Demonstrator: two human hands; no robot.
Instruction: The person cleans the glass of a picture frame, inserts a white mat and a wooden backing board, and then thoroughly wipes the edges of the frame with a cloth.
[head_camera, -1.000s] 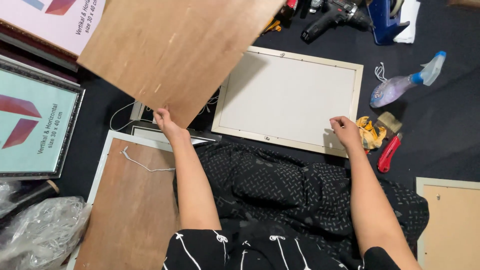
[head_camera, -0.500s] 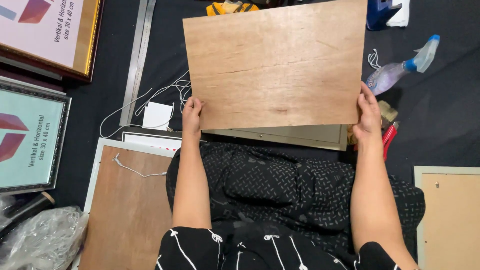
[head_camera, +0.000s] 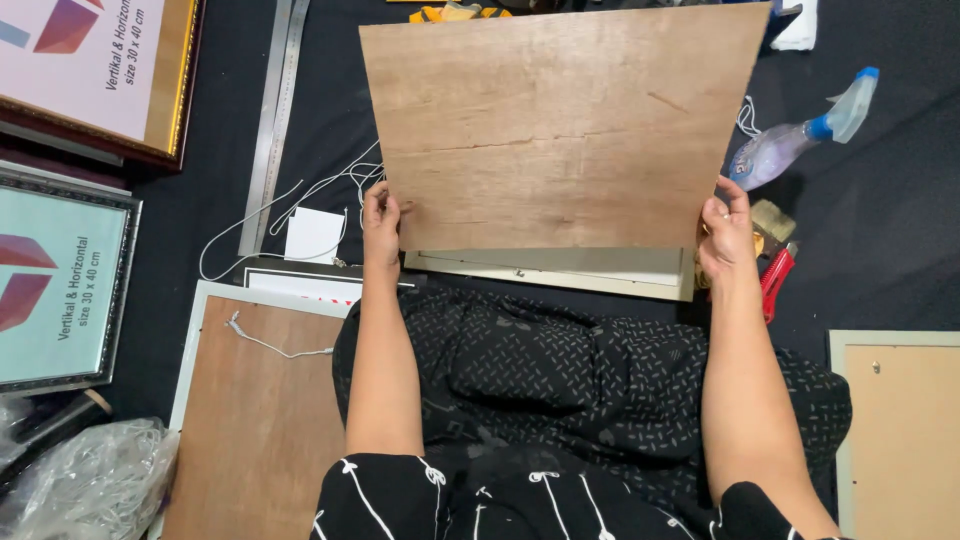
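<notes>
Head view shows the left hand (head_camera: 381, 222) and right hand (head_camera: 727, 232) each gripping a lower corner of the brown backing board (head_camera: 560, 125), held above the cream frame (head_camera: 560, 272); seating it squarely apparently calls for aligned edges.

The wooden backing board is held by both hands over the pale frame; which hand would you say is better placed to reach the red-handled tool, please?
The right hand. It grips the backing board at the corner just above the red-handled tool, while the left hand holds the opposite edge, beside the white card.
</notes>
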